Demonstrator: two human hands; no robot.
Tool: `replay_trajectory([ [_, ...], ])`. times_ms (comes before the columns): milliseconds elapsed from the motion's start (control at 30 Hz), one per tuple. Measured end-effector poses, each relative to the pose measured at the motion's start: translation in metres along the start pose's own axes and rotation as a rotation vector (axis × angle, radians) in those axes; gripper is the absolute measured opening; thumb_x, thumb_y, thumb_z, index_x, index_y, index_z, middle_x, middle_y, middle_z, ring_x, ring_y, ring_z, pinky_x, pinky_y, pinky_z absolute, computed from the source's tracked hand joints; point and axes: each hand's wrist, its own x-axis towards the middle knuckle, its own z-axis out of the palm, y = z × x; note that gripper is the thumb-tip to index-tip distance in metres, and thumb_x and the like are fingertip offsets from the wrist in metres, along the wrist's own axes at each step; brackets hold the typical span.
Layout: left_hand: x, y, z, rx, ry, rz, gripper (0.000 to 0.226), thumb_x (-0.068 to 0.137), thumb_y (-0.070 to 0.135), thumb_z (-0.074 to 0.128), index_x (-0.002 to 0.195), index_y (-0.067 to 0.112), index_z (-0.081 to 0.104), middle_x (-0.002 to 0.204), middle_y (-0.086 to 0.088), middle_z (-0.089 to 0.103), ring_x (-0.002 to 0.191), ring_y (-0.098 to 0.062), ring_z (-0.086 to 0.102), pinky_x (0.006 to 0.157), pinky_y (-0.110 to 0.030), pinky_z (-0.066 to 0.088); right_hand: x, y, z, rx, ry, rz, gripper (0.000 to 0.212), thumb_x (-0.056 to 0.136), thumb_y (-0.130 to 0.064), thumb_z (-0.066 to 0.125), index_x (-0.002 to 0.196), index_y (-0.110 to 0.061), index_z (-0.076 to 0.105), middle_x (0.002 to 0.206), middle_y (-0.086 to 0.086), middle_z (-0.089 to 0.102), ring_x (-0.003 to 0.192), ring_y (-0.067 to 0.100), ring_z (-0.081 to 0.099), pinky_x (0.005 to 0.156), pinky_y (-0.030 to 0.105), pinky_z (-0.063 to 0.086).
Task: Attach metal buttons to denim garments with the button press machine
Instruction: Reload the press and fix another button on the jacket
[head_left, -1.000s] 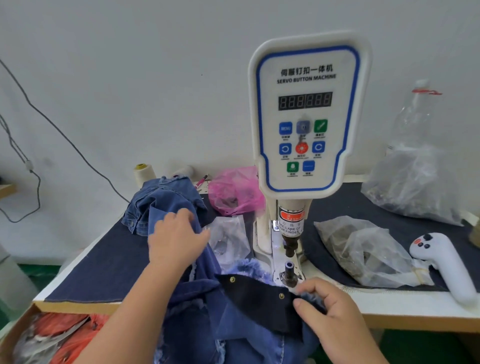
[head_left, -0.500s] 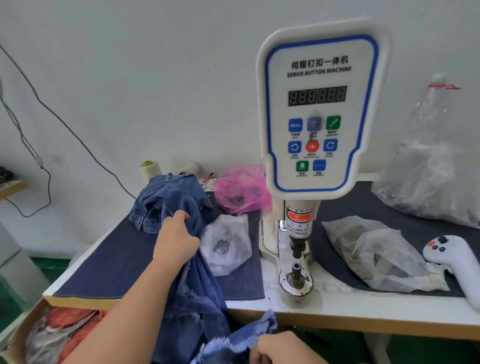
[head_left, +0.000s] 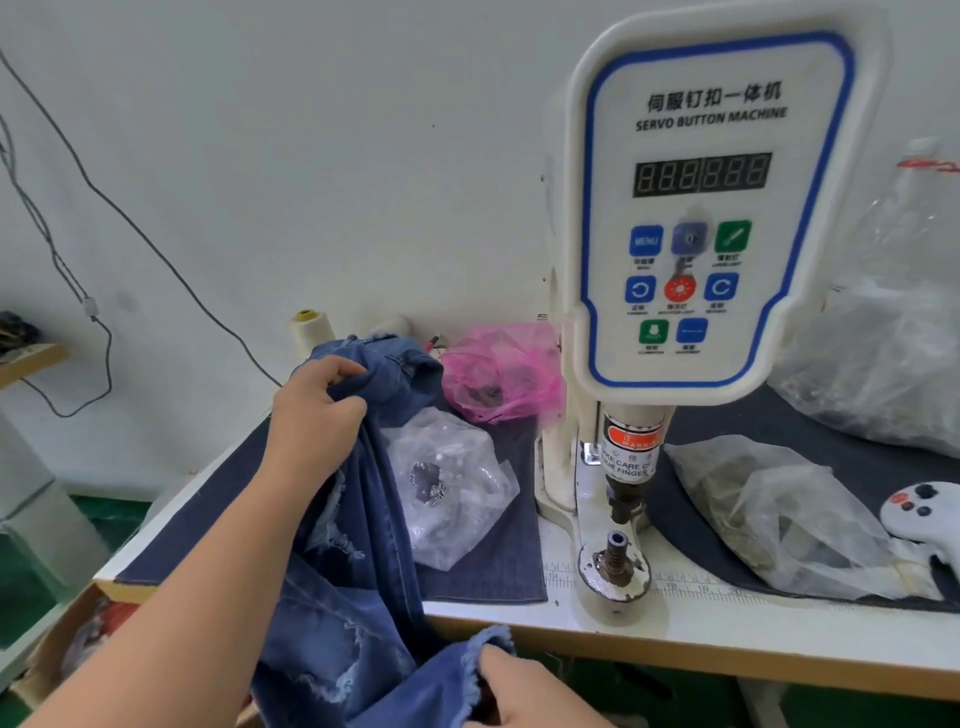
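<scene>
Head view, denim garment (head_left: 358, 587) draped over table edge (head_left: 675, 649), left hand (head_left: 311, 415) gripping it

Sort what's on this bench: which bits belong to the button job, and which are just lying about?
Job: denim, held by left hand and right hand; press; die; clear bag of metal pieces.

Lying about: thread cone; pink bag; white controller.

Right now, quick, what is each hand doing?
Left hand: grips the denim garment on the table.
Right hand: holds the garment's frayed edge below the table edge.
</scene>
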Motion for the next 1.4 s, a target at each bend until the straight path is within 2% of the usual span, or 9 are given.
replay_trajectory([
  [267,-0.003,-0.014,0.017,0.157,-0.276,0.018,0.031,0.078,0.004,0.063,0.093,0.032,0.061,0.088,0.010,0.062,0.080,-0.006,0.057,0.065,-0.015,0.040,0.013,-0.012,0.001,0.086,0.140,-0.055,0.012,0.090,-0.035,0.049,0.090,-0.025,0.055,0.076,-0.010,0.051,0.068,-0.002,0.047,0.071,0.016,0.037],
  [433,-0.008,-0.028,0.022,0.162,-0.275,0.026,0.026,0.085,0.016,0.070,0.105,0.031,0.064,0.094,0.018,0.056,0.086,0.001,0.051,0.070,-0.010,0.033,0.027,-0.012,-0.007,-0.224,0.560,-0.262,0.018,0.091,-0.030,0.047,0.107,-0.029,0.054,0.099,-0.010,0.057,0.091,0.008,0.051,0.077,0.022,0.044],
  [567,-0.008,-0.031,0.023,0.138,-0.275,-0.009,0.025,0.089,0.024,0.070,0.114,0.027,0.068,0.105,0.009,0.060,0.096,-0.006,0.051,0.083,-0.021,0.034,0.052,-0.012,-0.011,-0.504,0.655,-0.325,0.043,0.075,-0.019,0.061,0.118,-0.017,0.061,0.120,0.002,0.060,0.107,0.025,0.056,0.084,0.035,0.052],
  [667,-0.011,-0.025,0.019,0.103,-0.300,-0.070,0.028,0.088,0.029,0.070,0.116,0.028,0.067,0.100,0.012,0.061,0.100,-0.013,0.057,0.073,-0.017,0.037,0.070,-0.013,-0.014,-0.614,0.634,-0.248,0.043,0.088,-0.026,0.053,0.129,-0.016,0.056,0.137,0.007,0.053,0.123,0.030,0.048,0.102,0.043,0.043],
  [800,-0.035,-0.012,0.009,0.347,-0.334,-0.149,0.090,0.076,0.053,0.073,0.150,0.029,0.028,0.136,-0.001,0.050,0.127,-0.027,0.047,0.094,-0.039,0.045,0.075,-0.010,-0.022,-0.611,0.633,-0.145,0.031,0.094,-0.016,0.044,0.121,-0.012,0.057,0.125,0.007,0.056,0.119,0.029,0.045,0.102,0.038,0.038],
  [933,-0.088,-0.010,-0.003,0.757,-0.416,-0.330,0.132,0.054,0.088,0.059,0.152,0.025,-0.003,0.149,-0.006,0.037,0.131,-0.033,0.044,0.099,-0.050,0.041,0.070,-0.014,-0.031,-0.632,0.620,-0.049,0.032,0.090,-0.004,0.043,0.118,-0.007,0.059,0.122,0.013,0.056,0.117,0.031,0.044,0.098,0.038,0.037],
  [1000,-0.108,-0.014,-0.004,0.790,-0.443,-0.337,0.121,0.058,0.082,0.065,0.149,0.024,0.010,0.137,-0.003,0.049,0.121,-0.030,0.051,0.090,-0.043,0.045,0.070,-0.014,-0.035,-0.646,0.638,0.007,0.033,0.092,-0.003,0.043,0.121,-0.006,0.059,0.125,0.013,0.055,0.119,0.031,0.041,0.099,0.038,0.036],
  [1167,-0.090,-0.015,-0.012,0.618,-0.357,-0.249,0.029,0.078,0.017,0.060,0.100,0.026,0.042,0.079,0.006,0.053,0.067,-0.018,0.051,0.054,-0.030,0.039,0.064,-0.016,-0.041,-0.670,0.607,0.140,0.035,0.093,-0.004,0.043,0.124,-0.008,0.059,0.127,0.012,0.055,0.122,0.030,0.040,0.104,0.038,0.033],
  [1400,-0.019,0.012,-0.037,0.507,-0.106,-0.026,0.029,0.069,-0.002,0.054,0.088,0.019,0.050,0.075,-0.005,0.051,0.067,-0.029,0.048,0.057,-0.036,0.038,0.058,-0.015,-0.043,-0.645,0.595,0.144,0.034,0.095,-0.004,0.045,0.126,-0.009,0.057,0.127,0.012,0.055,0.120,0.030,0.044,0.105,0.040,0.034],
])
